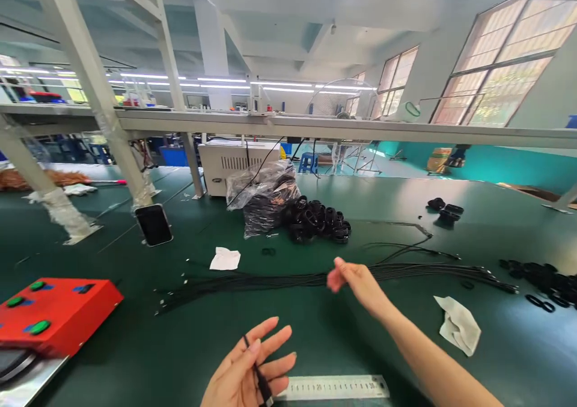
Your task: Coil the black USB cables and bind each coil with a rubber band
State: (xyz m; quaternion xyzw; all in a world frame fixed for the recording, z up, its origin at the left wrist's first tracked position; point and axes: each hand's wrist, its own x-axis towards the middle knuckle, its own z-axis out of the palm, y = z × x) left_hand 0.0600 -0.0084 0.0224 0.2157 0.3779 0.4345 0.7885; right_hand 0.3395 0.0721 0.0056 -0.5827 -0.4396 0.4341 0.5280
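Black cable (pixel 260 376) sits pinched between the fingers of the left hand (pixel 246 368), the other fingers splayed open, just above a steel ruler (pixel 333 388) on the green bench top (pixel 135 359). Ahead, the right hand (pixel 356 284), half closed and slightly blurred, hovers over a long bundle of black cables (pixel 279 282), with no clear grip. Red box with green buttons (pixel 54 314) lies left of the hands, crumpled white cloth (pixel 458 324) to their right.
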